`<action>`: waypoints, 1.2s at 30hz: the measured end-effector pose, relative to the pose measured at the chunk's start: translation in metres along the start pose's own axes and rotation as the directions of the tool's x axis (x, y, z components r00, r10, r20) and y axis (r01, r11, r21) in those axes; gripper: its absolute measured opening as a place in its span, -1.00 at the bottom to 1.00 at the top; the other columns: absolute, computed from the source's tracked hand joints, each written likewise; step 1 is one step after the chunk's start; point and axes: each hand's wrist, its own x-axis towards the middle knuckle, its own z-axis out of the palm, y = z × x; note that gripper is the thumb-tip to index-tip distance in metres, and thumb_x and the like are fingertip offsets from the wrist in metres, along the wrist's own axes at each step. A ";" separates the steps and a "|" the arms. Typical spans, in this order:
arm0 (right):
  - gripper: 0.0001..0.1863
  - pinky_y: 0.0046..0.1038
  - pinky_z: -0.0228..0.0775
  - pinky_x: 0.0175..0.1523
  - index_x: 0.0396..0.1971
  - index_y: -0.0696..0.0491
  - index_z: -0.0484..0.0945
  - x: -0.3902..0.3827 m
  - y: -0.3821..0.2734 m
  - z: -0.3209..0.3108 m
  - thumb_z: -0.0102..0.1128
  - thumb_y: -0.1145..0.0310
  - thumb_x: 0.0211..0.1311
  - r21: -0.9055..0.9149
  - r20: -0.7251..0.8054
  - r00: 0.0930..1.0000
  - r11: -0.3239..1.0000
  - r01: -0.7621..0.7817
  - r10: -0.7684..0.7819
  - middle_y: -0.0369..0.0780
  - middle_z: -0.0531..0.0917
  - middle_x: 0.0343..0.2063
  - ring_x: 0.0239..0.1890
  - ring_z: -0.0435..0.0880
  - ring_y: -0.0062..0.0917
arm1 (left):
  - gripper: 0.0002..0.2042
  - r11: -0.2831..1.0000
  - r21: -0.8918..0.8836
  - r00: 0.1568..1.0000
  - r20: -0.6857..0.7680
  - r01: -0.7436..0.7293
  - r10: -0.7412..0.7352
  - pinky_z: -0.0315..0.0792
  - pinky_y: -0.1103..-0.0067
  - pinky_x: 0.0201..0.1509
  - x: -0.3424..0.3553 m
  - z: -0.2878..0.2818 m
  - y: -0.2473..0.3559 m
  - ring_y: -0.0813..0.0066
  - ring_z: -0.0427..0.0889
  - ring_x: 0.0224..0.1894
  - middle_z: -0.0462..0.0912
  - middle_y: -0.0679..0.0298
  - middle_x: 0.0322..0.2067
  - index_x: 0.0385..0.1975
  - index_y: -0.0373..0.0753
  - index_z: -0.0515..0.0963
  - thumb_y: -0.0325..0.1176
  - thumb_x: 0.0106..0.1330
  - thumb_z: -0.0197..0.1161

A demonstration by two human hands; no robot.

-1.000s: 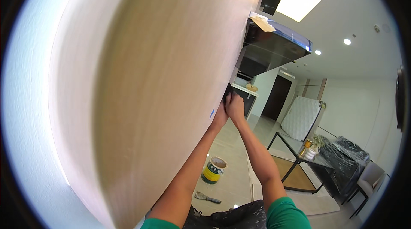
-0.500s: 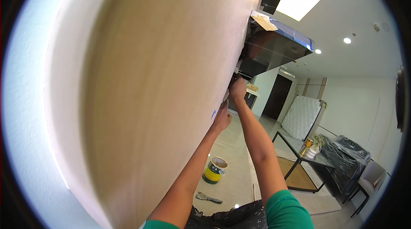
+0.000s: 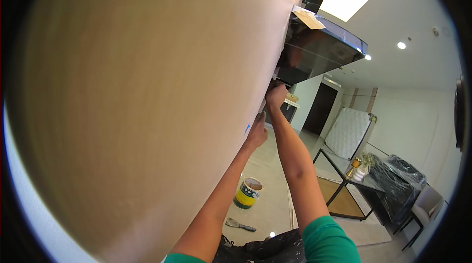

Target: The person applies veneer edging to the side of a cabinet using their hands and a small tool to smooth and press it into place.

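Note:
My left hand (image 3: 256,132) is at the edge of a large pale wood panel (image 3: 167,66), beside a small blue tape piece (image 3: 248,128); its index finger stretches upward along the edge and its fingers look apart. Higher up, my right hand (image 3: 276,94) is closed at the same edge, just under a glossy black cabinet (image 3: 322,49) with a torn paper piece (image 3: 308,17) on it. What its fingers hold is hidden.
A yellow-and-green can (image 3: 244,196) and a putty knife (image 3: 241,225) are on the floor below. To the right stand a glass table (image 3: 341,169), a leaning mattress (image 3: 346,132), plastic-wrapped furniture (image 3: 393,184) and a grey chair (image 3: 425,204).
My right hand has moved up along the panel edge toward the cabinet. My left hand has separated from it, index finger now raised. The view has shifted slightly.

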 end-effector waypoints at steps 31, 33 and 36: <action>-0.84 -0.09 0.44 -0.17 -0.27 0.13 0.64 -0.017 0.010 -0.009 0.22 0.40 0.18 0.091 -0.083 0.986 0.984 0.153 -0.146 -0.01 0.65 -0.37 -0.27 0.64 0.00 | -0.50 0.998 0.045 0.989 0.144 -0.053 0.046 0.47 0.19 0.10 -0.012 0.003 -0.007 0.01 0.58 0.04 0.52 0.00 0.06 0.22 -0.27 0.32 -0.32 0.26 0.10; -0.82 -0.06 0.45 -0.18 -0.31 0.15 0.64 -0.003 0.014 -0.008 0.27 0.37 0.16 0.092 -0.056 0.992 0.989 0.118 -0.113 0.04 0.67 -0.41 -0.28 0.65 0.03 | -0.46 0.997 0.039 0.985 0.161 -0.071 0.063 0.47 0.20 0.11 -0.012 0.004 -0.006 0.02 0.58 0.05 0.51 0.00 0.07 0.28 -0.25 0.29 -0.31 0.26 0.10; -0.82 -0.06 0.47 -0.18 -0.36 0.17 0.64 0.007 0.009 -0.006 0.26 0.36 0.14 0.081 -0.027 0.997 0.994 0.072 -0.070 0.08 0.67 -0.41 -0.27 0.67 0.04 | -0.46 0.998 0.045 0.980 0.196 -0.053 0.043 0.47 0.21 0.12 -0.010 0.001 -0.002 0.02 0.57 0.05 0.50 0.01 0.09 0.28 -0.23 0.28 -0.31 0.26 0.09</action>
